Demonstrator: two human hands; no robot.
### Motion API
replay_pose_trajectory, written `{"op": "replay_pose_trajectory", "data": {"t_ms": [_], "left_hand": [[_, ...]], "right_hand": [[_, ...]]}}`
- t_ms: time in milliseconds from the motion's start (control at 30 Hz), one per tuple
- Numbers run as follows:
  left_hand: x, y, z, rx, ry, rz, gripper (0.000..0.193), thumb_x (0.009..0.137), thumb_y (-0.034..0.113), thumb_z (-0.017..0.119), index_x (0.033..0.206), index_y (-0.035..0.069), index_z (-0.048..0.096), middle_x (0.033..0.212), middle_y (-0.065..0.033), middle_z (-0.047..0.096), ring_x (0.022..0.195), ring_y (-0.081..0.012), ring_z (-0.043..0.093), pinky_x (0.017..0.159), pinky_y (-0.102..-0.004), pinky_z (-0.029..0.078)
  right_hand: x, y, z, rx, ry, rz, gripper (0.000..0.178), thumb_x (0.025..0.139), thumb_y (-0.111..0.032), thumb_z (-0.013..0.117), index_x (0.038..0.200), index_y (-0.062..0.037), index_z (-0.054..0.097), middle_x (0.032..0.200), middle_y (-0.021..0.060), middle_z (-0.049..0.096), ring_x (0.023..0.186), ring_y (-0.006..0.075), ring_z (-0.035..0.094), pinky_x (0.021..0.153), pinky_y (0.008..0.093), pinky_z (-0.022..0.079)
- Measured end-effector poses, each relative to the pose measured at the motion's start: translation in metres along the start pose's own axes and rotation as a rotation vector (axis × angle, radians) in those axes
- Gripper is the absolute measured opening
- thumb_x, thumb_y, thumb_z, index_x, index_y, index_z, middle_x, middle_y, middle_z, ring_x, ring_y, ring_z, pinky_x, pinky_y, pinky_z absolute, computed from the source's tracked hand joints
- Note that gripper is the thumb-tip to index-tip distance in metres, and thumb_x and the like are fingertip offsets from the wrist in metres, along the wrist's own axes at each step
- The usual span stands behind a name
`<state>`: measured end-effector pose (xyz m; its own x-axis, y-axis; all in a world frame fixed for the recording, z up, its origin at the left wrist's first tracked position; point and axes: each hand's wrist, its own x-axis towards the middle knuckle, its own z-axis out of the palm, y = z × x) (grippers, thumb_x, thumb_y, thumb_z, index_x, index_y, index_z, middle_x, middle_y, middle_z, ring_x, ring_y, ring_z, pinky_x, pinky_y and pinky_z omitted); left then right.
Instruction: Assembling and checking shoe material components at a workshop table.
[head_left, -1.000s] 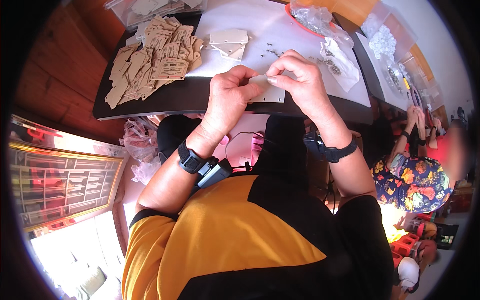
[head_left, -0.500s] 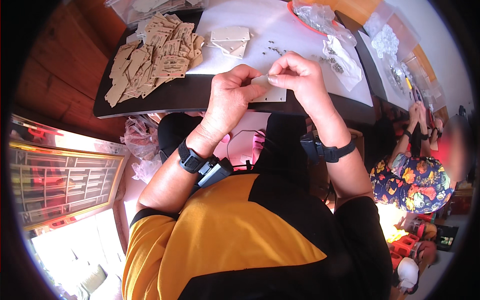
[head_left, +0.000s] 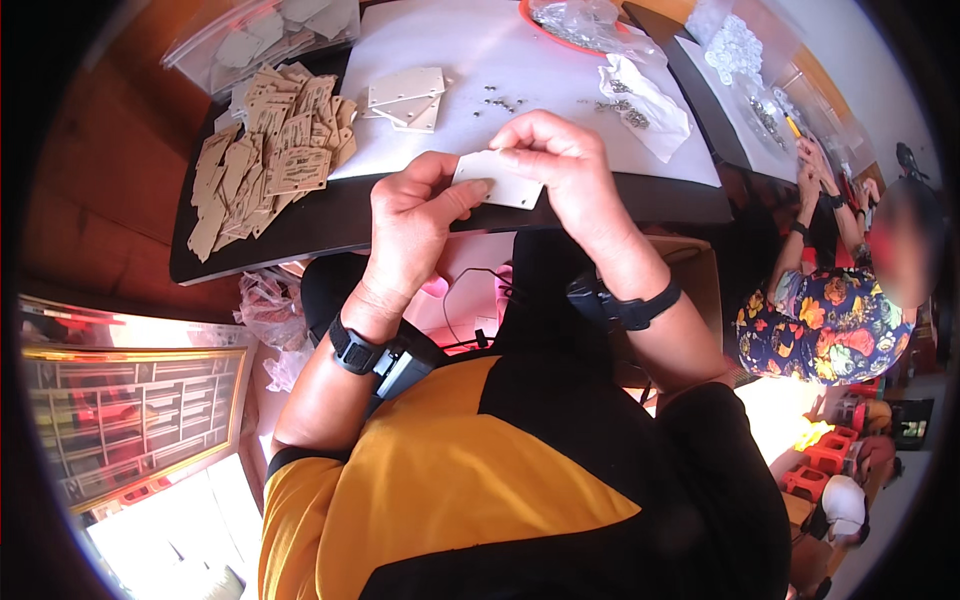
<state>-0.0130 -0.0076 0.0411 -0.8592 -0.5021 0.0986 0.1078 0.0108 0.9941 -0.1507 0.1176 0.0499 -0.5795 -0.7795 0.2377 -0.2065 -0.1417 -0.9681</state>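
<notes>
A pale flat card (head_left: pixel 512 190) with small holes near its edges is held over the front edge of the table. My left hand (head_left: pixel 418 205) grips its left side, thumb on top. At the card's upper edge, the thumb and forefinger of my right hand (head_left: pixel 560 165) are pinched together. Whatever lies between those right fingertips, if anything, is hidden. Beyond the hands, small dark metal bits (head_left: pixel 500 103) are scattered on a white sheet (head_left: pixel 470 50). A few similar blank cards (head_left: pixel 408 97) lie stacked askew to the left of the bits.
A large heap of printed tan cards (head_left: pixel 270 150) covers the table's left side, with a clear plastic bin (head_left: pixel 265 40) behind it. An orange-rimmed tray (head_left: pixel 560 38) and a white bag of metal bits (head_left: pixel 655 110) stand at the back right. A person in a flowered garment (head_left: pixel 825 325) works at right.
My head view has shifted, so the table appears farther left. The card now shows more of its face between my hands. My right fingers stay pinched at its upper edge.
</notes>
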Motion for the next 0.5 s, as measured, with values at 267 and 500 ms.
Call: {"op": "replay_pose_trajectory", "data": {"t_ms": [267,500], "left_hand": [[0.002,-0.031,0.004,0.216,0.106,0.324,0.009,0.087,0.002,0.068,0.096,-0.001,0.067,0.076,0.0011,0.062,0.067,-0.0046,0.053,0.059,-0.0199,0.045],[0.005,-0.025,0.003,0.159,0.060,0.265,0.017,0.088,0.002,0.066,0.105,-0.002,0.066,0.083,-0.0001,0.065,0.067,-0.0043,0.053,0.053,-0.0187,0.043]], "right_hand": [[-0.008,0.000,0.024,-0.982,0.255,-0.514,0.009,0.077,-0.007,0.064,0.084,-0.0093,0.058,0.079,0.0084,0.063,0.074,0.0300,0.064,0.063,0.0418,0.050],[-0.003,0.002,0.000,-0.360,0.001,0.017,0.005,0.086,-0.001,0.063,0.091,0.0006,0.062,0.080,-0.0014,0.061,0.077,0.0071,0.055,0.071,0.0232,0.045]]}}
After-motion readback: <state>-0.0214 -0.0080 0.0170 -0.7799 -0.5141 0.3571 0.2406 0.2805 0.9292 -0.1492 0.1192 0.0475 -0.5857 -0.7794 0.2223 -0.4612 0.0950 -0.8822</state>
